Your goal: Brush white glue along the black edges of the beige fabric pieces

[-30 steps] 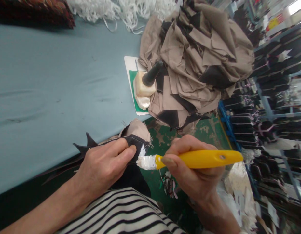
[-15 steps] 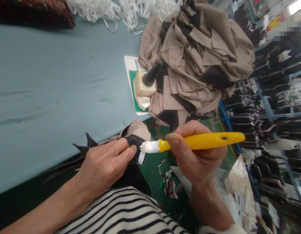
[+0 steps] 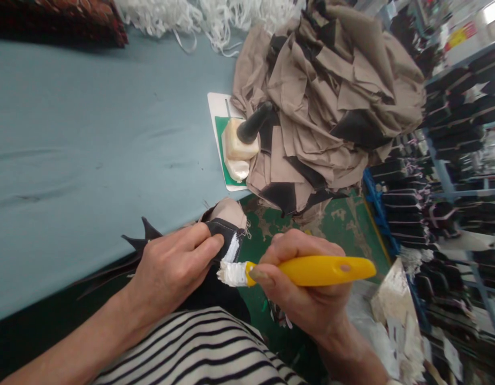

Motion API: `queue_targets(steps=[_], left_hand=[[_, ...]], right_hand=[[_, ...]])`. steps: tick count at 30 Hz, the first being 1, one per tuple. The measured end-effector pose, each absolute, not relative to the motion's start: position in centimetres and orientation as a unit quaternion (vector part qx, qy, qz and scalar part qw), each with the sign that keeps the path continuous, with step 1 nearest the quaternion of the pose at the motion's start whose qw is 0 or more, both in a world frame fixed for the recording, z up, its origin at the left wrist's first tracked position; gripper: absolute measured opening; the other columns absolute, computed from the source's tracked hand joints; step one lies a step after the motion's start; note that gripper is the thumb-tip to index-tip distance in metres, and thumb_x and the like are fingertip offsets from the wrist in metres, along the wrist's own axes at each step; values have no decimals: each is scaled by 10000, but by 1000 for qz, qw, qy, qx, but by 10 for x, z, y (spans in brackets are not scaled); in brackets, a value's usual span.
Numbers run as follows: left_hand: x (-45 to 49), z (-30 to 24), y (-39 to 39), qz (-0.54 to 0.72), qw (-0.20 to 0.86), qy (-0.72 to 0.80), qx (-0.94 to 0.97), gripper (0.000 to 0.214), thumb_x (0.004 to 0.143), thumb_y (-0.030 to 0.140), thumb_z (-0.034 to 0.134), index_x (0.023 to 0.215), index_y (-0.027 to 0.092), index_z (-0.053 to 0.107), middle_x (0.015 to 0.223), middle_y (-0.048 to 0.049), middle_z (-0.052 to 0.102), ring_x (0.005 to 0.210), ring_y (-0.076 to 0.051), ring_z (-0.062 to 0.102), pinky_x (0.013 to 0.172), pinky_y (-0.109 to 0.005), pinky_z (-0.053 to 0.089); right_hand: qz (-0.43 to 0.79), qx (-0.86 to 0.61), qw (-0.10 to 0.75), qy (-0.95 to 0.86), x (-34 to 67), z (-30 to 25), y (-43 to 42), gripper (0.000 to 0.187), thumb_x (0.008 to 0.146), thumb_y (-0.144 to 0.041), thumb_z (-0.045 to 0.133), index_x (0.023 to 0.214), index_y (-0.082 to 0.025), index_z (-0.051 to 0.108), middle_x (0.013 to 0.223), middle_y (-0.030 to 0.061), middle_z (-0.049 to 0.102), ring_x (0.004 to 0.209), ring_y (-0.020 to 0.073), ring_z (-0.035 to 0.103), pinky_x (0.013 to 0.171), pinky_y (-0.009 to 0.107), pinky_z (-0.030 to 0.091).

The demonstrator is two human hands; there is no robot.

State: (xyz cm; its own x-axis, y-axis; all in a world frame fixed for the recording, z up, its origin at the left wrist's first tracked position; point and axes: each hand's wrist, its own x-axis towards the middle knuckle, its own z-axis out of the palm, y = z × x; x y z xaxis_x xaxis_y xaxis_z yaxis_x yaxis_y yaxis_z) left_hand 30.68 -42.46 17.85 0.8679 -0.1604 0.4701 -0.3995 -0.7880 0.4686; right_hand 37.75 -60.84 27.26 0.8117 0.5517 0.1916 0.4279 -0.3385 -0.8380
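Observation:
My left hand (image 3: pixel 177 262) is closed on a black fabric piece (image 3: pixel 223 231) with a stitched edge, held at the table's near edge. A white coated strip (image 3: pixel 233 247) runs along the end of that piece. Between the thumb and fingers of my right hand (image 3: pixel 303 283) is a paintbrush (image 3: pixel 329 270) with a yellow handle. Its bristles are caked in white and sit just below the lower end of the strip; I cannot tell whether they touch the fabric. Beige fabric (image 3: pixel 230 212) with frayed threads lies behind the black piece.
On the blue-grey covered table (image 3: pixel 90 133) stands a cream block-shaped container with a black cone-shaped top (image 3: pixel 253 124), on a white and green board (image 3: pixel 215 115). A heap of beige and black fabric pieces (image 3: pixel 323 107) lies beside it. White strips (image 3: pixel 162 16) are piled behind. Loaded racks (image 3: pixel 451 160) stand right.
The paintbrush in my right hand has moved down and slightly left along the fabric's end. More of the white strip shows now. My left hand has stayed nearly in place.

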Motion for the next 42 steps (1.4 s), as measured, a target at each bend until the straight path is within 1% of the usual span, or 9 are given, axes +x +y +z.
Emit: queue_targets(steps=[12, 15, 20, 24, 28, 32, 38, 40, 42], left_hand=[[310, 174, -423, 207, 278, -140, 928, 286, 1021, 41, 451, 926, 176, 686, 767, -19, 658, 615, -163, 593, 540, -281, 417], [308, 172, -421, 199, 288, -134, 927, 277, 969, 10, 473, 940, 182, 689, 777, -15, 651, 625, -164, 597, 547, -282, 412], [310, 177, -408, 136, 471, -72, 869, 225, 946, 63, 559, 1028, 179, 734, 806, -3, 655, 666, -138, 626, 592, -234, 447], [318, 186, -390, 7, 666, 103, 739, 82, 895, 271, 766, 891, 193, 787, 678, 24, 644, 584, -117, 575, 533, -199, 438], [322, 195, -378, -100, 809, 268, 514, 390, 704, 435, 959, 964, 187, 808, 819, -31, 791, 667, -178, 701, 616, -253, 589], [319, 207, -375, -129, 856, 304, 399, 510, 579, 389, 1036, 993, 175, 828, 748, -51, 800, 645, -211, 739, 607, -284, 630], [307, 216, -372, -131, 864, 313, 371, 471, 597, 352, 1031, 984, 163, 841, 783, -81, 827, 630, -212, 753, 589, -270, 629], [304, 216, -370, -128, 865, 318, 368, 463, 600, 337, 1027, 987, 167, 838, 792, -79, 831, 638, -219, 759, 597, -279, 633], [301, 217, -370, -122, 865, 321, 367, 453, 591, 328, 1027, 967, 164, 834, 801, -80, 833, 639, -221, 760, 600, -281, 632]], right_hand=[[-40, -802, 548, -235, 387, 263, -616, 191, 938, -266, 811, 809, -219, 678, 654, -63, 639, 471, 69, 510, 420, 222, 367], [-99, -792, 573, -185, 390, 265, -615, 259, 949, -370, 805, 790, -216, 672, 654, -48, 617, 467, 89, 501, 419, 254, 372], [-206, -771, 590, -125, 398, 269, -614, 331, 977, -507, 752, 826, -223, 674, 612, -42, 592, 426, 94, 499, 400, 266, 381], [-145, -774, 587, -188, 406, 253, -607, 263, 1063, -480, 626, 1072, -239, 730, 622, -48, 667, 481, 123, 635, 460, 246, 493], [-127, -776, 563, -253, 411, 228, -587, 165, 1097, -303, 571, 1158, -242, 712, 866, -10, 813, 709, 141, 770, 694, 280, 641], [-129, -773, 551, -286, 408, 224, -566, 189, 1104, -326, 549, 1111, -237, 714, 1056, 50, 831, 1009, 194, 802, 921, 372, 654], [-140, -709, 627, -292, 403, 235, -557, 301, 1110, -494, 509, 1150, -248, 676, 697, -37, 707, 571, 129, 666, 567, 255, 555], [-151, -716, 617, -290, 405, 232, -555, 268, 1114, -459, 507, 1164, -246, 662, 785, -9, 753, 666, 150, 717, 638, 286, 593], [-137, -733, 597, -296, 408, 228, -551, 226, 1115, -409, 509, 1198, -246, 643, 994, 48, 805, 913, 193, 784, 816, 360, 641]])
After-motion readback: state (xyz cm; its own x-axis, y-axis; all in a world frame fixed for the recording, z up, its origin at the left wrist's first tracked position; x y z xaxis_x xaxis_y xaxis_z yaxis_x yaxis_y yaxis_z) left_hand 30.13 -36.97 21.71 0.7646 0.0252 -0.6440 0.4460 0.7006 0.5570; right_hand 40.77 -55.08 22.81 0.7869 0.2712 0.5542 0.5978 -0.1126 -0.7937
